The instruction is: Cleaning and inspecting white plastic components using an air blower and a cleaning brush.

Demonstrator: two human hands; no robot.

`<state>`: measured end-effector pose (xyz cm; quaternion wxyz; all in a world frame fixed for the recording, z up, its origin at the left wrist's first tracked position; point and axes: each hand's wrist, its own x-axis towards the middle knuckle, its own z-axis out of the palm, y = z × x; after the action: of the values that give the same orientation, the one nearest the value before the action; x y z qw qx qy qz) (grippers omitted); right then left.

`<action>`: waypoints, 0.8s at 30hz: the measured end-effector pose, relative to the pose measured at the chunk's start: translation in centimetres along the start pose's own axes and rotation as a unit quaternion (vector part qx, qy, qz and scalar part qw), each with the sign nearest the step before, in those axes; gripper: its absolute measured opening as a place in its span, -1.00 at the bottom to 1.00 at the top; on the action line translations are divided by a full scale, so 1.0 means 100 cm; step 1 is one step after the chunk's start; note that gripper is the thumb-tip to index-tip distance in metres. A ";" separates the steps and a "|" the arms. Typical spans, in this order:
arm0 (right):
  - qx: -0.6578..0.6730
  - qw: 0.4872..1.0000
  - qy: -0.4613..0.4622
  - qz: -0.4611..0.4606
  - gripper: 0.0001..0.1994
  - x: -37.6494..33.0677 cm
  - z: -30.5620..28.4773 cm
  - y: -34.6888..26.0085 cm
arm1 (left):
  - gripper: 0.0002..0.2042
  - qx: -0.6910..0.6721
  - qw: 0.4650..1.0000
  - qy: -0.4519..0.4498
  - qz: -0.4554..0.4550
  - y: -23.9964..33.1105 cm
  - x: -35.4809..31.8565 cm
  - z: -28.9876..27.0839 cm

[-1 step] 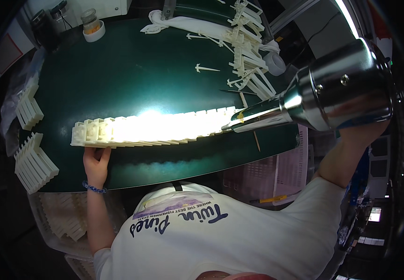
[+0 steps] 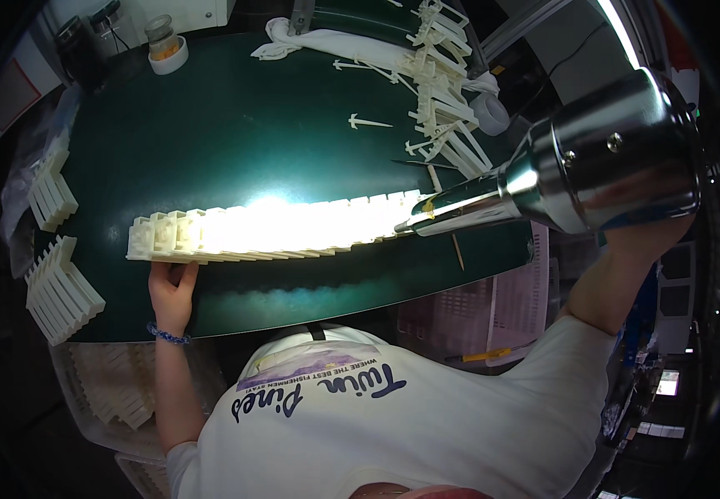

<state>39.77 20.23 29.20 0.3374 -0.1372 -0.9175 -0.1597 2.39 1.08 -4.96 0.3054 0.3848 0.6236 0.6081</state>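
Near left on the desk (image 2: pixel 169 133), the left hand (image 2: pixel 170 291) touches a row of cream parts (image 2: pixel 277 231) (fingertips hidden, grip unclear) stretching right toward a chrome cylinder (image 2: pixel 626 150); behind that, whether the right hand (image 2: pixel 651 239) grips, I cannot tell.

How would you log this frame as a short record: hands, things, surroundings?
Left hand: fingers at lower edge of cream ribbed row, near its left end
Right hand: mostly hidden behind silver metal housing; grip unclear
Glare: washes out the row's middle
Surface: dark green table
Far left: two cream ribbed stacks
Upper right: cream parts heaped partly across white cloth
Upper left: glass jar in white ring
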 end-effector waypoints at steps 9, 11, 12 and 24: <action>-0.046 0.998 -0.010 -0.037 -0.75 0.018 0.011 -0.012 | -0.47 -0.006 0.999 -0.016 -0.031 0.001 -0.001 0.001; -0.057 0.997 -0.013 -0.047 -0.75 0.023 0.012 -0.011 | -0.55 -0.016 1.000 0.006 -0.009 0.002 -0.002 0.002; -0.063 0.997 -0.015 -0.051 -0.75 0.026 0.014 -0.014 | -0.55 -0.016 1.000 0.007 -0.010 0.002 -0.001 0.002; -0.138 0.984 -0.032 -0.104 -0.70 0.057 0.026 -0.028 | -0.63 0.016 1.000 0.014 -0.009 0.003 -0.002 -0.001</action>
<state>33.11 19.46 30.55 0.2669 -0.0909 -0.9065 -0.3142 2.42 0.89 -4.62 0.2959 0.3751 0.6413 0.6004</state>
